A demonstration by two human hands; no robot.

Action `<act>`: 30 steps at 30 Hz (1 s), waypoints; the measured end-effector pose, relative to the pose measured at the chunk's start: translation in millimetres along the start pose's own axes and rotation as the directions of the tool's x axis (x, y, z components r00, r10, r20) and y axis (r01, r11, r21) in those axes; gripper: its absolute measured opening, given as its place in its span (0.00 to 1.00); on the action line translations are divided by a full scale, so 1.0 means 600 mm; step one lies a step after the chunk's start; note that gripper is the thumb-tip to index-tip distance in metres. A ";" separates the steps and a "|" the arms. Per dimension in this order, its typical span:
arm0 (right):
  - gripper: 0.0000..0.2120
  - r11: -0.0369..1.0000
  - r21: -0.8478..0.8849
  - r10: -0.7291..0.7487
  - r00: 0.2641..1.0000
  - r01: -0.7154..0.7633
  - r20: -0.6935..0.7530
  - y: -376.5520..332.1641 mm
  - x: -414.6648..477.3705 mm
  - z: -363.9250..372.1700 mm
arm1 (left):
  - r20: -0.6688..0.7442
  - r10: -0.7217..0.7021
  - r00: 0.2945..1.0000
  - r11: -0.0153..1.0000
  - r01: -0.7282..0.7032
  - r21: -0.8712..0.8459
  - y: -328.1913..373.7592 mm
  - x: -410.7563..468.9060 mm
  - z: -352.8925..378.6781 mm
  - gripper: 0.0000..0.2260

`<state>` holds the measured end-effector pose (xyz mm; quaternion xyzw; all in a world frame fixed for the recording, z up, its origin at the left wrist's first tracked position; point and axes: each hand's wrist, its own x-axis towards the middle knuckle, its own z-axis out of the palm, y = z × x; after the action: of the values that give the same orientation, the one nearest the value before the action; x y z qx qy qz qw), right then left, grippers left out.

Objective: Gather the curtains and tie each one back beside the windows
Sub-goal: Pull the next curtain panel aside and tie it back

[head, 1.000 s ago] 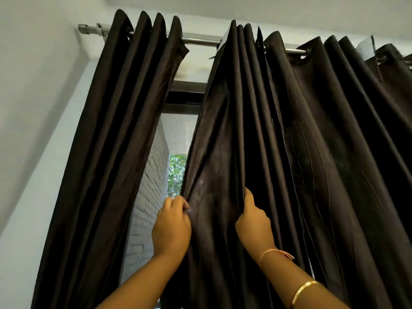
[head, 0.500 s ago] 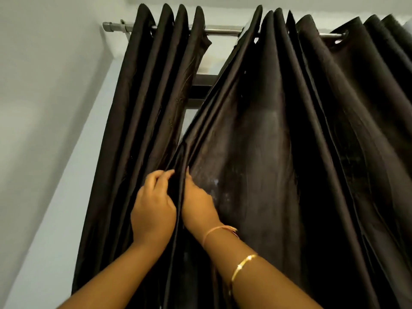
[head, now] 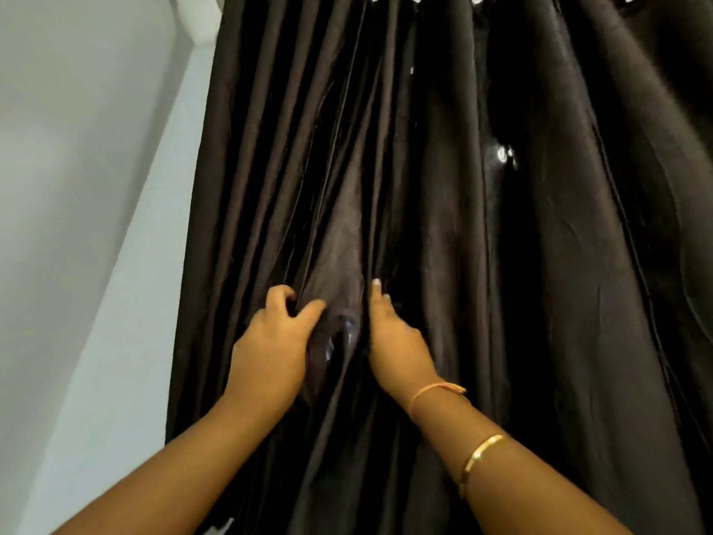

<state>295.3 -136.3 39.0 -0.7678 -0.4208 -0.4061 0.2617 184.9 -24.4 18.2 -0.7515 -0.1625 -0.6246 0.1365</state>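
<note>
the curtains [head: 443, 187] hang right of the wall [head: 77, 187]; both hands are on their folds, left hand [head: 270, 341] beside right hand [head: 397, 341].

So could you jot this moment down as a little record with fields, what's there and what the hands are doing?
scene: dark brown curtains hanging in folds, pale wall to the left
left hand: grips a bunched fold
right hand: thumb up along a fold, fingers hidden behind it
right wrist: thread bracelet, gold bangle
tied back: not yet
</note>
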 end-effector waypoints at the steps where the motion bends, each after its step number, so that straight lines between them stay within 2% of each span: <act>1: 0.37 0.994 -0.083 0.078 0.997 -0.078 -0.004 0.031 -0.003 -0.006 | 0.075 -0.036 0.997 0.998 0.032 0.049 0.009 0.002 0.006 0.20; 3: 0.38 0.953 -0.218 0.209 0.977 -0.211 -0.033 0.078 -0.007 -0.023 | 0.211 -0.051 0.976 0.994 0.028 0.109 0.039 0.004 0.017 0.17; 5: 0.40 0.928 -0.276 0.237 0.968 -0.249 -0.076 0.097 -0.010 -0.034 | 0.231 -0.031 0.972 0.996 0.011 0.084 0.073 0.005 0.029 0.15; 7: 0.42 0.939 -0.286 0.162 0.978 -0.193 -0.129 0.100 -0.021 -0.033 | 0.212 -0.054 0.976 0.999 0.053 0.010 0.104 0.003 0.039 0.12; 9: 0.42 0.935 -0.345 0.022 0.983 -0.085 -0.184 0.101 -0.037 -0.025 | 0.237 -0.049 0.970 0.998 0.058 -0.033 0.124 -0.002 0.047 0.13; 11: 0.36 0.914 -0.402 -0.031 0.981 -0.048 -0.189 0.106 -0.059 -0.014 | 0.257 -0.020 0.966 0.998 0.037 -0.059 0.134 -0.010 0.055 0.14; 13: 0.23 0.913 -0.401 -0.008 0.982 -0.070 -0.191 0.110 -0.080 0.000 | 0.234 0.013 0.972 0.997 0.005 -0.074 0.137 -0.023 0.066 0.14; 15: 0.15 0.916 -0.398 -0.016 0.984 -0.055 -0.175 0.113 -0.101 0.022 | 0.189 0.066 0.980 0.991 -0.042 -0.130 0.136 -0.043 0.079 0.19; 17: 0.20 0.921 -0.390 -0.061 0.987 -0.001 -0.148 0.118 -0.125 0.050 | 0.115 0.117 0.986 0.961 -0.083 -0.263 0.135 -0.070 0.089 0.31; 18: 0.26 0.930 -0.366 -0.084 0.986 0.027 -0.141 0.122 -0.138 0.065 | 0.076 0.092 0.993 0.929 -0.058 -0.366 0.134 -0.082 0.092 0.36; 20: 0.37 0.957 -0.275 -0.141 0.978 0.096 -0.151 0.127 -0.163 0.090 | 0.082 -0.094 0.992 0.820 0.124 -0.558 0.129 -0.098 0.097 0.38; 22: 0.44 0.983 -0.125 -0.156 0.973 0.135 -0.171 0.124 -0.187 0.107 | 0.172 -0.224 0.959 0.738 0.282 -0.613 0.122 -0.102 0.104 0.26; 24: 0.46 0.996 0.054 -0.064 0.982 0.074 -0.176 0.113 -0.202 0.116 | 0.267 -0.233 0.935 0.684 0.353 -0.638 0.113 -0.108 0.109 0.08; 25: 0.46 0.991 0.129 0.003 0.984 0.021 -0.181 0.109 -0.207 0.119 | 0.305 -0.226 0.925 0.625 0.377 -0.683 0.108 -0.111 0.110 0.04; 27: 0.42 0.983 0.178 0.074 0.981 -0.042 -0.180 0.100 -0.216 0.126 | 0.361 -0.189 0.913 0.526 0.404 -0.748 0.100 -0.124 0.109 0.12; 30: 0.33 0.983 0.173 0.078 0.988 -0.055 -0.131 0.091 -0.228 0.131 | 0.422 -0.153 0.894 0.463 0.442 -0.768 0.097 -0.160 0.105 0.23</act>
<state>330.6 -165.3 -121.6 -0.7265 -0.4088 -0.4119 0.3679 249.3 -58.9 -87.7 -0.7635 0.0145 -0.5180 -0.3854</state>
